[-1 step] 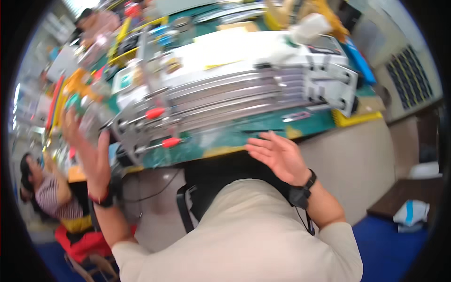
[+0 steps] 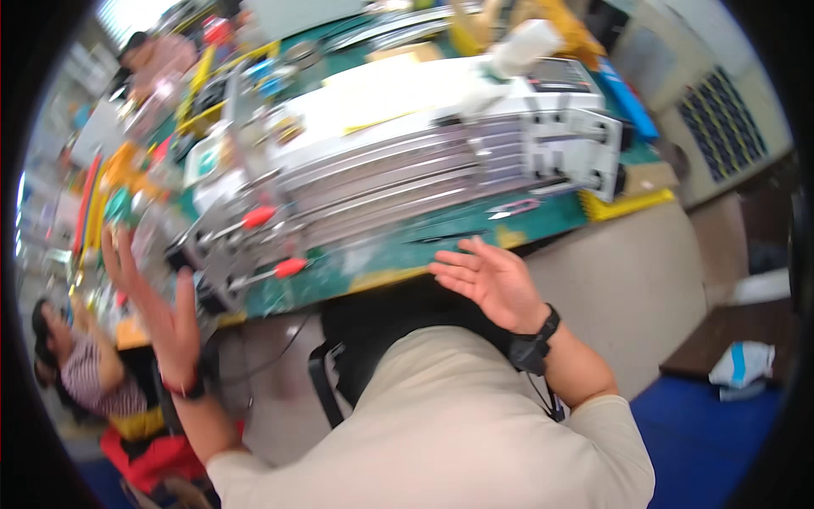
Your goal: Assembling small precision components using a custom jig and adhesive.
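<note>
My left hand is raised, palm showing and fingers stretched out, with nothing in it. It is in the air near the left end of a long metal rail machine with white end plates and two rods carrying red knobs. My right hand also hangs empty, fingers extended, before the table's front edge and below a thin dark tool. Neither hand touches the machine. A pink-handled small tool lies on the green mat to the machine's front right.
The green-topped table holds a yellow bin, a white bottle and paper sheets behind the rails. Another person in a striped top sits at the far left. A chair armrest is beside me.
The table and machine have shifted slightly left and tilted in view. Both hands stay raised and empty, a little further left in the picture.
</note>
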The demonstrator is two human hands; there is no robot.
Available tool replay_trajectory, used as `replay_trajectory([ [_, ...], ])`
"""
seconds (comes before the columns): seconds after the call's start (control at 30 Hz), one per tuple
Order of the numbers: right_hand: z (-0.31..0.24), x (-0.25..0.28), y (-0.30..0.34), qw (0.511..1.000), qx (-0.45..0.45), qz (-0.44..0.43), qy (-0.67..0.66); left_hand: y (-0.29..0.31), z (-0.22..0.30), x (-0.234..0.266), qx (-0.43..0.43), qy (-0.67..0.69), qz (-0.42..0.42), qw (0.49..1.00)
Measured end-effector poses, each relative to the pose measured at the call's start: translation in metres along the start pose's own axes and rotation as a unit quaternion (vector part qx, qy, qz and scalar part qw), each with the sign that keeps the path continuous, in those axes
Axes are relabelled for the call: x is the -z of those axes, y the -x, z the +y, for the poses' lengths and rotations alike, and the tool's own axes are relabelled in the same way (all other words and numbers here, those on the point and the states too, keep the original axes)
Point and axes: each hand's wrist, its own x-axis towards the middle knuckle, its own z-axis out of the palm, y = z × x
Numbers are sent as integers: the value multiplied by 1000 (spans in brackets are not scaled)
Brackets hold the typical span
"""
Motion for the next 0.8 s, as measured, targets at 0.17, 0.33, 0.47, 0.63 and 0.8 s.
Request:
replay_trajectory([
  [0.17, -55, 65, 1, 856, 375, 214, 285, 61, 88, -36, -99, 345, -401, 843],
  [0.33, -123, 36, 9, 641, 400, 408, 513, 134, 118, -171, -120, 406, -528, 736],
  [0.47, -140, 27, -1, 493, 342, 447, 663, 154, 137, -243, -143, 438, -545, 701],
  [0.63, -146, 26, 8, 664, 285, 392, 569, 160, 140, -280, -115, 445, -574, 677],
  [0.8, -137, 40, -2, 807, 303, 352, 364, 182, 122, -298, 28, 444, -607, 659],
])
